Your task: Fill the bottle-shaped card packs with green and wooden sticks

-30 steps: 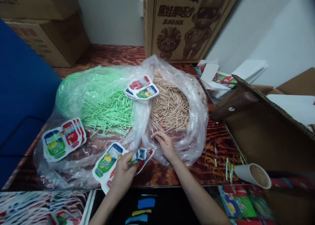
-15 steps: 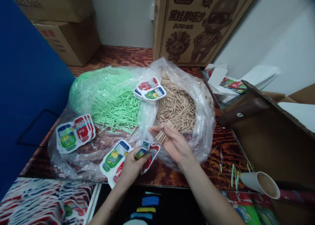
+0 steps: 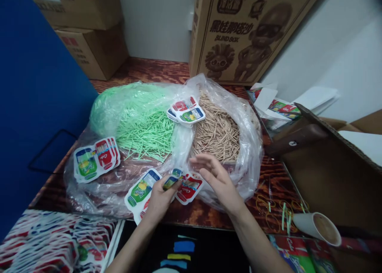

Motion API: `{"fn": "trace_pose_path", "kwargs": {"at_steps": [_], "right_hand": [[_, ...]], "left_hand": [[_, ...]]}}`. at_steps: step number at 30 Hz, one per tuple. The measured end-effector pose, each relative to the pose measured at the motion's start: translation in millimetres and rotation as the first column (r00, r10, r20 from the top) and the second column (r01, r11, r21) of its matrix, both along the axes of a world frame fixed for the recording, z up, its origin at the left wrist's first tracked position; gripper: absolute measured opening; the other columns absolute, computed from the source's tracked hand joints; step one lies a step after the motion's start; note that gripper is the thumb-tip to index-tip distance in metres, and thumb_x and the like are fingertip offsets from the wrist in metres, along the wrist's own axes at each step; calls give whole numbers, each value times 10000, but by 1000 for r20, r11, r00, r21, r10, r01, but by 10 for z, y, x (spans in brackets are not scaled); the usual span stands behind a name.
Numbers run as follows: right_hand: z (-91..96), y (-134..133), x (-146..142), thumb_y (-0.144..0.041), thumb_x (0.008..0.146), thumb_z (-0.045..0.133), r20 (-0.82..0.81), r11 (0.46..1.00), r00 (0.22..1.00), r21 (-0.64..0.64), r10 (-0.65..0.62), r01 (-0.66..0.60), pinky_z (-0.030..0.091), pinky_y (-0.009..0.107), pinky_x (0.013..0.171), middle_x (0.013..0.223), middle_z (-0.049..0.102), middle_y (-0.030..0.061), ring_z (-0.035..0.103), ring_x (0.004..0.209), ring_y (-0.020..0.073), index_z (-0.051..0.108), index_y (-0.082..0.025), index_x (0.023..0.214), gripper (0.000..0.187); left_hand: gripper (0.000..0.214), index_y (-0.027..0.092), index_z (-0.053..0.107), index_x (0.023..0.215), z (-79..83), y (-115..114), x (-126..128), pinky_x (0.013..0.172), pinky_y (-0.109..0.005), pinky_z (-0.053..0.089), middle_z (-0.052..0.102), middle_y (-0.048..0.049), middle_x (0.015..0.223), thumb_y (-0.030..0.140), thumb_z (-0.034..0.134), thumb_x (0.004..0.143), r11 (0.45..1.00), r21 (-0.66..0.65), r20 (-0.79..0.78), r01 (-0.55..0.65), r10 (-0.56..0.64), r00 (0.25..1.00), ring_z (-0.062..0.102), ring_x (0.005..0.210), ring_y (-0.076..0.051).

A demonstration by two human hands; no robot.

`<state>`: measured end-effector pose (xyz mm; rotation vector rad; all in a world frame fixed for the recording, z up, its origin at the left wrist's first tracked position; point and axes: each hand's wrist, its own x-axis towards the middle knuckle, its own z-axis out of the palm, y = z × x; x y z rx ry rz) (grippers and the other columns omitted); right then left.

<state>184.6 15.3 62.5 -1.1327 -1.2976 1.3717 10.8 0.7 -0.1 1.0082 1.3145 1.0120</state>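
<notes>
My left hand (image 3: 161, 195) grips a bottle-shaped card packet (image 3: 188, 188) with a red cola half and a green Sprite half. Its thumb lies across the green half. Under that hand is another green-and-red card packet (image 3: 143, 189), partly covered by my fingers. Just right of the held packet, my right hand (image 3: 216, 179) has its fingers apart, and no sticks show in it. Beyond the right hand, thin brown sticks (image 3: 216, 129) fill an open clear plastic bag (image 3: 250, 133). Green sticks (image 3: 146, 129) fill the bag to its left.
More card packets lie on the bags, one group (image 3: 97, 159) at left and another (image 3: 187, 110) between the stick piles. Many packets (image 3: 53, 241) are stacked at lower left. A paper cup (image 3: 318, 228) lies tipped near rubber bands at right, beside a large open carton (image 3: 337, 177).
The bundle of brown sticks that lay in my right hand no longer shows there. The held packet's red half has turned more to face me. The whole view has shifted slightly.
</notes>
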Motion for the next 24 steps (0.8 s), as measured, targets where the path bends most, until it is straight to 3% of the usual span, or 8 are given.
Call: {"fn": "trace_pose_path", "kwargs": {"at_steps": [2,5,9,11,16,20,22,24], "right_hand": [[-20,-22,-13,-345,906,531,198,989,980,146,-33,3,391,389,996,1161,622,69,549,1124,213,636,-231,955,162],[-52,-52,-42,-304,929,490,360,969,933,236,-15,-76,402,383,964,1116,631,79,564,1083,214,640,-203,821,210],[27,-71,-88,-288,934,483,402,938,909,343,-110,-39,382,420,992,1169,604,87,533,1123,226,647,-225,963,178],[96,-64,-127,-283,923,504,457,915,884,390,-94,-105,350,448,1026,1247,563,88,486,1190,243,655,-241,1027,189],[174,-24,-211,-288,892,559,576,886,817,360,37,-294,292,500,1066,1317,531,84,349,1318,282,683,-251,999,168],[157,-35,-175,-256,917,518,452,920,892,351,-2,-176,344,454,1027,1274,552,76,462,1220,247,625,-281,1116,228],[124,-57,-147,-236,907,532,434,925,898,366,-70,-105,349,434,1016,1229,572,73,493,1173,241,637,-268,1035,168],[77,-84,-133,-205,891,550,475,924,878,359,-59,-133,369,417,983,1150,605,71,513,1126,241,634,-240,902,91]], "left_hand": [[218,150,634,694,11,11,-8,607,-226,423,595,27,635,359,685,723,1000,13,17,-11,10,1000,501,607,-124],[216,147,655,758,17,20,-13,638,-233,434,624,15,695,358,687,727,1000,19,52,-16,15,999,520,646,-132],[206,143,658,755,31,11,-4,642,-234,431,611,15,696,342,696,720,1000,14,55,2,-3,998,509,651,-129],[200,144,657,737,30,2,-3,621,-227,425,585,23,667,340,694,720,999,27,48,32,-33,998,487,627,-121],[215,144,649,682,4,-10,-45,591,-212,412,564,31,630,351,698,710,996,62,54,70,-73,996,476,611,-116],[217,143,686,760,24,-15,-104,637,-233,443,634,13,686,350,722,705,999,-17,112,42,-40,993,536,638,-133],[228,145,698,830,32,-19,-126,678,-252,462,672,-2,739,334,731,707,998,-49,182,27,-17,983,575,676,-149],[232,142,703,844,26,-24,-138,698,-262,472,688,-11,762,319,744,700,997,-67,225,24,-8,974,594,691,-155]]}}
